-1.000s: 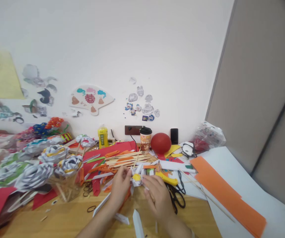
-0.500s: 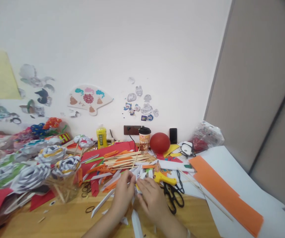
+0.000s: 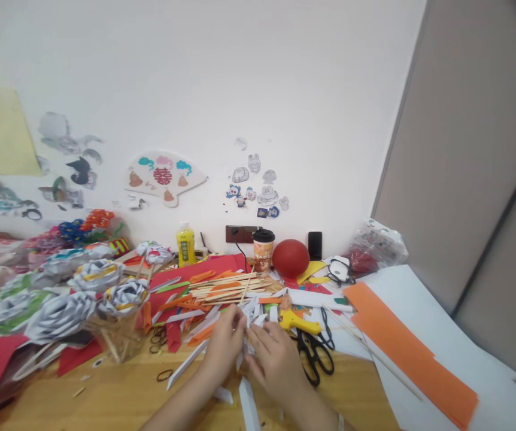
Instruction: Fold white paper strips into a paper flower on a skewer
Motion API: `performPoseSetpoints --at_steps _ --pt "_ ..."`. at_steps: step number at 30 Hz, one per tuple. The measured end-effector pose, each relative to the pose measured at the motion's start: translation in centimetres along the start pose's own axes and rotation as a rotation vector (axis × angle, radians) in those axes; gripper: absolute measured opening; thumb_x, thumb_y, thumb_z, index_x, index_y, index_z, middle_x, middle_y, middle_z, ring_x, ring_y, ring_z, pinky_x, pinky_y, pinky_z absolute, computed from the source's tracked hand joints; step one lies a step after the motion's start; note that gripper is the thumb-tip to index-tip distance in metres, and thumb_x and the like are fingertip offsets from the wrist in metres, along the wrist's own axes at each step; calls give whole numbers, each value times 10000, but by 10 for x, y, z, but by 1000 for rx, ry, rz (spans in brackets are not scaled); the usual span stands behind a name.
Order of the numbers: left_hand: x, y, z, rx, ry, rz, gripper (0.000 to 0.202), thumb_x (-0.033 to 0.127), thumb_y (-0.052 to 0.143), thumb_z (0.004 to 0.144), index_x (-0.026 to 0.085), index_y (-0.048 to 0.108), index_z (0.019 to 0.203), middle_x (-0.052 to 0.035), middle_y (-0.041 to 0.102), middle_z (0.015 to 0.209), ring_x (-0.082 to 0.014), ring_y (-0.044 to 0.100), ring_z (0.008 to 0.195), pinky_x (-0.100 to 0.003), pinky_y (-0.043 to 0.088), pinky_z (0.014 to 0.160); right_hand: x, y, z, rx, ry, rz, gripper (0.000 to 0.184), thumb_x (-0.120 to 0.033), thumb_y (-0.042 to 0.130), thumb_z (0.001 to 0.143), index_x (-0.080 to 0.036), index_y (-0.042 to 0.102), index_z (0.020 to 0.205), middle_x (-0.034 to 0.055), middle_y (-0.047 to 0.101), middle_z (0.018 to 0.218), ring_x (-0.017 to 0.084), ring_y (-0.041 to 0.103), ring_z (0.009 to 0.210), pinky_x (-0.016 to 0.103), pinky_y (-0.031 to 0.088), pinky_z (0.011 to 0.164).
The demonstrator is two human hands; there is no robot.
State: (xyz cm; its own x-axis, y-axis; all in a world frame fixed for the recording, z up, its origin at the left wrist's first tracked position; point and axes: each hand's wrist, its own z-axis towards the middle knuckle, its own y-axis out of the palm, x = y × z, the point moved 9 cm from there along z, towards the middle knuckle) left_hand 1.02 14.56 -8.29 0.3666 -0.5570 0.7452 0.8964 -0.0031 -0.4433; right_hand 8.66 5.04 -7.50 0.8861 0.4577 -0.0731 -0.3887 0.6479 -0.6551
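My left hand (image 3: 225,338) and my right hand (image 3: 273,356) come together over the front middle of the table. Pinched between their fingertips is folded white paper (image 3: 248,346), with white strips showing above and below it. The fingers cover most of this piece, so its full shape is hidden. Below the hands a long folded white paper strip (image 3: 249,404) points toward me. Right of my right hand lie black-handled scissors (image 3: 314,359) and a yellow-handled tool (image 3: 300,323), its far end not clear.
Wooden sticks (image 3: 226,287) and coloured paper strips are heaped behind the hands. White paper flowers (image 3: 63,314) stand at left. A lidded cup (image 3: 263,251), a red balloon (image 3: 291,258) and a yellow bottle (image 3: 185,245) line the wall. Orange paper (image 3: 410,353) lies on white sheets at right.
The view has shifted slightly. Both hands stay together at the white paper, with small finger movements; the yellow bit that showed between them is now out of sight.
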Motion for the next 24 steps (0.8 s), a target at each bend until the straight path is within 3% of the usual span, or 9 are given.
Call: performPoseSetpoints --at_steps 2,5,7,10,13,18,24 --pt "-7 -4 3 41 -42 -94 147 307 455 744 207 440 638 25 493 593 -163 481 578 -269 397 555 11 -3 0 21 60 95 391 -262 493 809 -195 502 1194 93 604 1121 248 525 1006 429 441 851" --pt "-22 2 7 20 -132 -336 182 364 489 734 198 454 669 39 485 602 -144 491 578 -251 408 555 54 -8 -4 139 356 366 356 -310 444 846 -196 510 1177 104 573 1169 243 508 1081 433 419 898" --pt "-28 14 7 -43 -180 -490 218 402 505 732 190 461 701 43 487 619 -131 502 585 -237 416 561 83 4 -11 162 589 639 352 -365 433 848 -169 541 1120 125 596 1130 241 556 1033 414 452 861" --pt "-32 33 1 -142 -239 -610 249 421 529 722 189 474 792 38 511 667 -123 520 596 -230 427 559 96 31 -15 82 742 984 367 -440 532 771 -142 594 975 123 663 983 237 625 902 376 491 784" --pt "-28 44 -6 -220 -234 -613 233 346 497 742 204 482 925 34 526 676 -126 525 569 -237 431 532 100 43 -20 104 815 1072 335 -449 635 668 -140 607 794 87 688 783 226 648 734 349 506 675" --pt "0 34 -7 -245 47 -264 196 126 430 698 188 605 760 -33 603 786 -184 565 801 -309 438 764 101 42 -23 101 841 947 188 -317 646 659 -141 609 714 47 666 653 190 623 607 289 483 565" --pt "12 29 -9 -202 130 -98 177 294 524 758 194 645 838 -69 660 855 -211 597 815 -334 470 758 85 18 -14 85 655 676 126 -192 558 717 -153 643 801 61 668 772 197 619 727 302 479 672"
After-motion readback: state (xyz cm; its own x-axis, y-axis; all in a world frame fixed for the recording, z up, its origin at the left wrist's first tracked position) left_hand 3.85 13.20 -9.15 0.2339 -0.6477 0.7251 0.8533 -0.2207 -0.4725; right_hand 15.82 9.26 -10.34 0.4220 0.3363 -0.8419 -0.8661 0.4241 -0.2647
